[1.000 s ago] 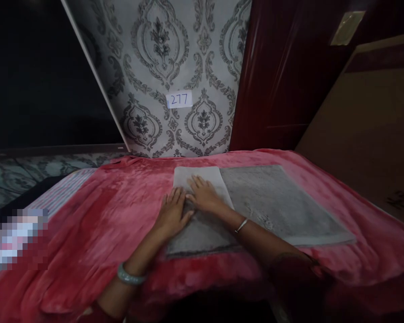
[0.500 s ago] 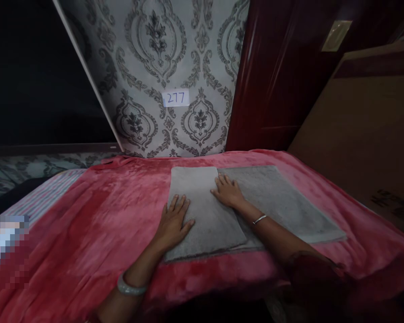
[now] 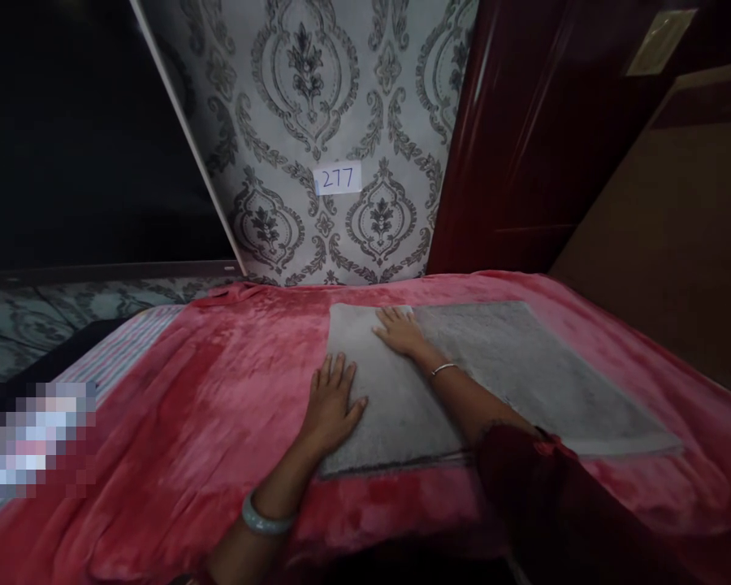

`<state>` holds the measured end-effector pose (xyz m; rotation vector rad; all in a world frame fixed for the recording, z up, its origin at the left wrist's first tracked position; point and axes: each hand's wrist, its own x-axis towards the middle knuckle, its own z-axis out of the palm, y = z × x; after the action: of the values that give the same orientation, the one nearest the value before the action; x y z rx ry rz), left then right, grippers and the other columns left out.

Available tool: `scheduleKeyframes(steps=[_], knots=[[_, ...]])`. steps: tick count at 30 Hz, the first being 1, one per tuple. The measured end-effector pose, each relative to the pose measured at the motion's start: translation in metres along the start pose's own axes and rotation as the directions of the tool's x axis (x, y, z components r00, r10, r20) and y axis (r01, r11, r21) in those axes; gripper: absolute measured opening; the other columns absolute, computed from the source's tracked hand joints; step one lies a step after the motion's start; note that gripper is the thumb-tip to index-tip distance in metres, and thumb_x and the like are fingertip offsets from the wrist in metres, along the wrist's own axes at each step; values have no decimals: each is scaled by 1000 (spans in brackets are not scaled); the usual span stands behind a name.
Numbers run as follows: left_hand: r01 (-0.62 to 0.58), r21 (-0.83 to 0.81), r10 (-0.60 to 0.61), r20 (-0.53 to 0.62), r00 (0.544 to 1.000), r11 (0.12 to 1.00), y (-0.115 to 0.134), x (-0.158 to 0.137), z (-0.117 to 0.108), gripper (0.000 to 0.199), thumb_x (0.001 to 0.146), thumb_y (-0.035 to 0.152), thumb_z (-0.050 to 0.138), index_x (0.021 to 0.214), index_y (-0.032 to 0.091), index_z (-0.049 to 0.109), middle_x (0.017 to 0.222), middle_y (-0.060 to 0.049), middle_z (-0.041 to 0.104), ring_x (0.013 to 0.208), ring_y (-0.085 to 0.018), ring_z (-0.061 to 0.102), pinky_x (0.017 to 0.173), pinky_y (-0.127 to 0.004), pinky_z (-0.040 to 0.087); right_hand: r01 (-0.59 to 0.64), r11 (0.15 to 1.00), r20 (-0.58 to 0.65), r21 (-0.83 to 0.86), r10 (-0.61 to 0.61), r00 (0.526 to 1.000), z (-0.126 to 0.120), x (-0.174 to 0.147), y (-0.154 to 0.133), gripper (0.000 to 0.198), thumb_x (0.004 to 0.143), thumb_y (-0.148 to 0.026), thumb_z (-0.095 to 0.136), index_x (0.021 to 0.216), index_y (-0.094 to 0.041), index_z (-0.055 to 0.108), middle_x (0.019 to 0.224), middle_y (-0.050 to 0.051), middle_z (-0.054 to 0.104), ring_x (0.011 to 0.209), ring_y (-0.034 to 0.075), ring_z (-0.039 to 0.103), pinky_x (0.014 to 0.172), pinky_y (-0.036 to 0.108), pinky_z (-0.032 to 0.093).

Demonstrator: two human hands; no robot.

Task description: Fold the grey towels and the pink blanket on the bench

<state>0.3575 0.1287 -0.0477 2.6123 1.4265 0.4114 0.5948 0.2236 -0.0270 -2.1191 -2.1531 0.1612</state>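
A grey cloth [image 3: 395, 414], towel-like, lies flat with its left part folded over onto the rest, which spreads out to the right. My left hand [image 3: 334, 402] rests on the left edge of the folded part, fingers spread. Farther back, my right hand [image 3: 399, 331] lies flat on the same folded part near its back edge, fingers apart. Neither hand grips the cloth. My right forearm crosses over the fold line and hides some of it.
Under the cloth is a pink-red plush blanket [image 3: 244, 390]. A dark screen [image 3: 85, 146] stands at the left, beyond a striped cloth [image 3: 134, 341]. A patterned wall with a paper label [image 3: 338, 177] rises behind. At the right are a dark red panel [image 3: 512, 146] and a cardboard box [image 3: 688, 219].
My right hand has slid left and slightly back over the folded part, away from the fold's right edge. My left hand stays at the left edge. The whole view has shifted a little.
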Motion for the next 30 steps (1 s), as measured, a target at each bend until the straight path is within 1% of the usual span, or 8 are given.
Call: scheduleKeyframes(steps=[7,10,12,14,23,25,27,30], knots=[[14,-28,-14,16,1000,1000,-2,3,-3,65,96,43,53,155,17,44,168,-15,26,157,-36,17,123,-61,23,-180,983,38,-43,181,983,-23,-13,30,64,107,-49,27,164,-21,24,170,11,13,156,30,12,122,60,16],[1,-61,-1,9,1000,998,-6,5,-1,65,96,43,52,154,16,44,167,-15,28,156,-37,18,124,-59,23,61,995,-10,-76,-62,998,-20,-38,14,65,105,-53,36,163,-25,27,170,10,12,157,32,8,123,61,12],[0,-82,0,-1,1000,997,-8,6,1,65,96,42,51,155,15,43,167,-15,28,156,-36,18,124,-58,24,289,955,11,-64,-289,957,-12,-63,2,67,104,-56,40,164,-29,26,171,7,11,157,31,6,124,59,10],[-7,-93,6,-19,1000,996,-10,7,3,65,96,40,51,155,15,42,167,-15,29,156,-36,20,124,-59,25,400,916,54,-23,-398,916,-4,-92,-5,68,104,-58,41,164,-30,23,171,6,10,157,31,5,124,58,9],[-73,-41,72,-9,997,997,-7,16,-16,55,100,38,41,150,20,50,164,-12,37,155,-34,23,122,-62,26,542,801,190,253,-591,784,-18,-198,1,73,102,-61,49,163,-29,25,170,5,15,157,30,2,124,61,3],[-169,-28,170,58,984,985,-4,36,-26,54,102,37,35,153,23,46,164,-10,37,156,-30,25,124,-61,22,549,772,190,321,-620,761,-28,-200,1,67,103,-59,47,161,-29,32,167,5,25,157,27,11,126,57,7],[-262,-19,261,153,953,965,-1,62,-32,56,102,40,34,156,25,42,166,-9,33,156,-27,25,125,-58,19,544,775,136,322,-606,784,-33,-192,-1,62,104,-56,47,159,-29,36,166,5,31,156,25,15,126,54,10],[-298,38,279,261,924,954,-3,104,-28,58,101,49,39,156,29,41,167,-8,30,156,-30,23,124,-61,15,554,798,76,239,-584,808,-24,-175,-7,68,101,-57,53,160,-29,34,168,7,24,157,28,8,126,57,7]])
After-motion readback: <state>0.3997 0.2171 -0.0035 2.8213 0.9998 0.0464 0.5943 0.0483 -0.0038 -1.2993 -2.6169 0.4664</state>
